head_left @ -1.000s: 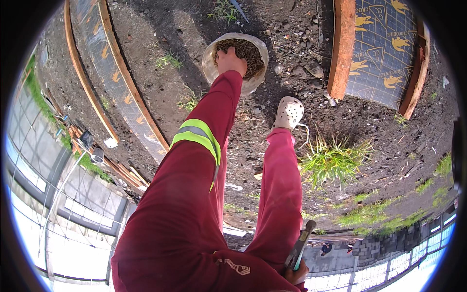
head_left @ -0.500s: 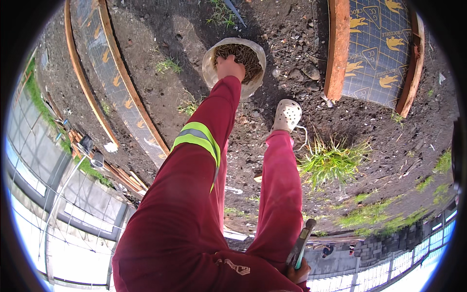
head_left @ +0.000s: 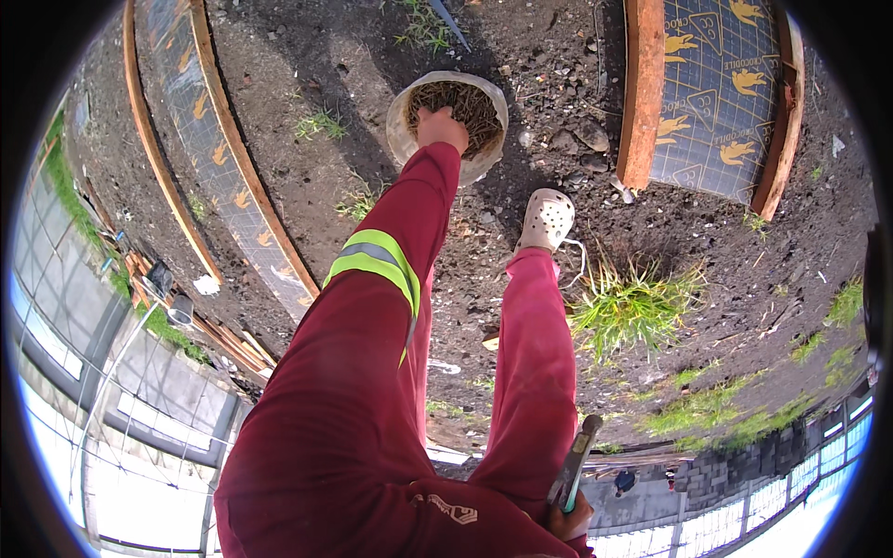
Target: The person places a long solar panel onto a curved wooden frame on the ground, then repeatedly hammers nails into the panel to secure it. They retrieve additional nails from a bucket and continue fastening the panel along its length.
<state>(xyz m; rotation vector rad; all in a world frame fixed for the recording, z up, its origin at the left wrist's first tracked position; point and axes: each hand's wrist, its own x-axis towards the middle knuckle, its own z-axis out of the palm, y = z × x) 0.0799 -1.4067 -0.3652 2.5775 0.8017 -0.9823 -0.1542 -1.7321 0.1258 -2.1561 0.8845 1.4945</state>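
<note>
A round pale bucket (head_left: 406, 119) full of dry brown stalks sits on the dark soil, just ahead of a white clog (head_left: 545, 219). The left hand (head_left: 441, 127) reaches into it, fingers buried in the stalks, so their spread is hidden. The right hand (head_left: 569, 517), low beside the leg, grips a hammer (head_left: 575, 461) with fingers wrapped around its handle.

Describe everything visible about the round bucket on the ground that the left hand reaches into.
The bucket is a round, pale, dirt-stained pail, plastic by its look, standing upright on dark soil. Its open top shows a full load of thin brown pieces, perhaps nails or twigs; too small to tell. The left hand rests on that load at the near rim. A pale perforated clog stands apart from it, to its right. No handle shows.
</note>
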